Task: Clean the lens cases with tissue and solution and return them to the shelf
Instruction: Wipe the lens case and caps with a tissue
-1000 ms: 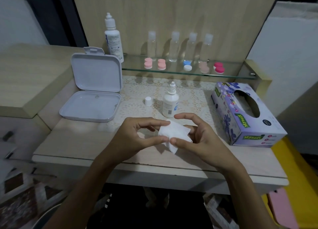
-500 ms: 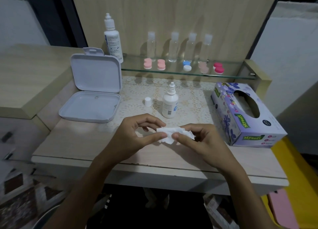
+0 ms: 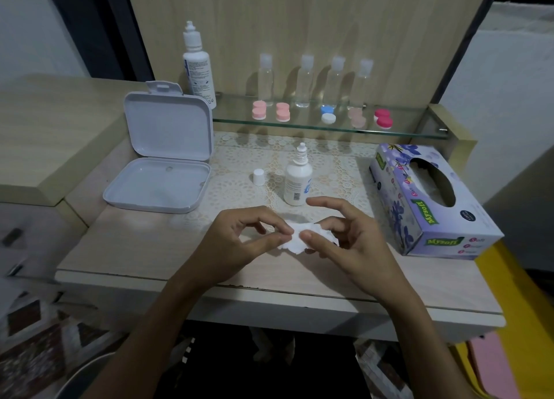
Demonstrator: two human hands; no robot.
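Lens cases (image 3: 326, 115) sit untouched on the glass shelf (image 3: 413, 132) behind the uncapped solution bottle (image 3: 296, 182); left hand (image 3: 239, 239) and right hand (image 3: 350, 236) pinch a tissue (image 3: 295, 240), apparently folding it, wetting next.

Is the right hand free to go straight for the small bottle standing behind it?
Probably not yet: the right hand pinches the tissue with the left hand. The small bottle stands unblocked just beyond.

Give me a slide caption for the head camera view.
Both hands, left and right, pinch a tissue before an uncapped bottle; lens cases wait on the shelf.
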